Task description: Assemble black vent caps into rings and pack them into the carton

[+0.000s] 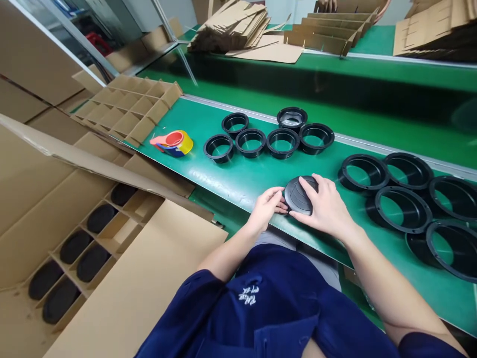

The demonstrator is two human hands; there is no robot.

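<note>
A round black vent [299, 197] with curved slats is held at the near edge of the green bench, its face tilted toward me. My right hand [328, 206] grips its right side, fingers and thumb spread over the rim. On the left side, my left hand [267, 208] pinches the vent's edge with thumb and fingertips. Beyond my hands stand several black flanged rings [251, 142], open through the middle. More black rings [404, 209], closer and larger in view, stand to the right.
A tape dispenser [173, 143] lies on the bench [201, 174] at left, near a cardboard divider grid [134, 107]. An open carton [93, 174] at lower left holds several black round parts [91, 261] in compartments. Stacked cardboard [231, 27] and another person's hand [328, 5] are at the back.
</note>
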